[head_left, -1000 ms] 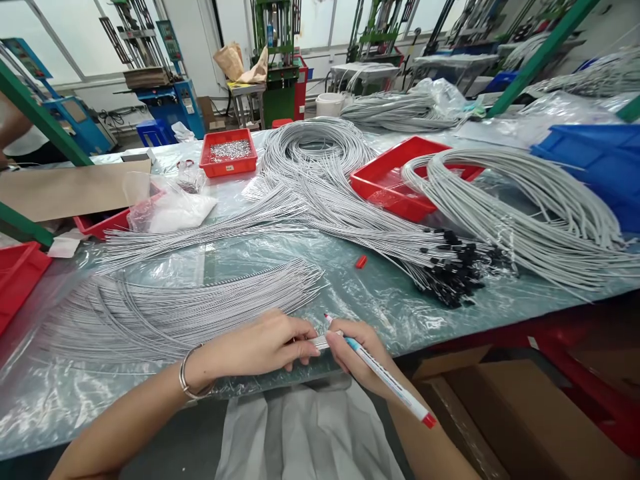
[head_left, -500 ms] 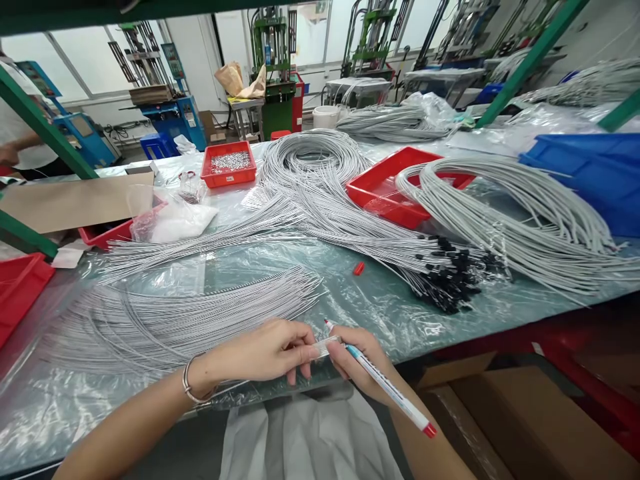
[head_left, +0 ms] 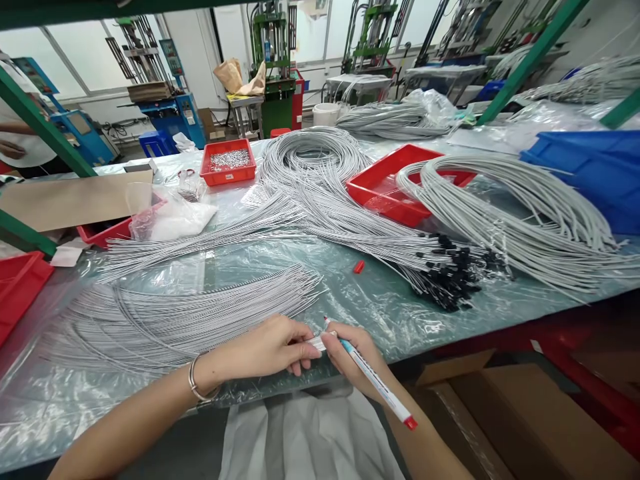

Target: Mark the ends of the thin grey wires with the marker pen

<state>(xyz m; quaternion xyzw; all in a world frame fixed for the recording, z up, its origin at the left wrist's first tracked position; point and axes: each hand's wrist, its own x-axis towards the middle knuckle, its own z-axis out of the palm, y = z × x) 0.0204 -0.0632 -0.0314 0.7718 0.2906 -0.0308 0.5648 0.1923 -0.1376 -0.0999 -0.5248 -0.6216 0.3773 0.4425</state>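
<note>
My left hand, with a bracelet at its wrist, pinches a short whitish strip; finer detail of it is too small to make out. My right hand grips a red-ended marker pen, its uncapped red tip pointing up and away near the strip. The right thumb and fingers also meet the strip's other end. Just beyond the left hand lies a fanned bundle of thin grey cables. A red pen cap rests on the plastic-covered table.
Cables with black ends lie ahead, with a large grey coil to the right. Red trays, a blue bin and a plastic bag stand around. Green frame bars cross both sides. Another person stands far left.
Both hands have shifted slightly, the right one drawing closer to the left along the strip. The marker's rear end has swung a little up and left.
</note>
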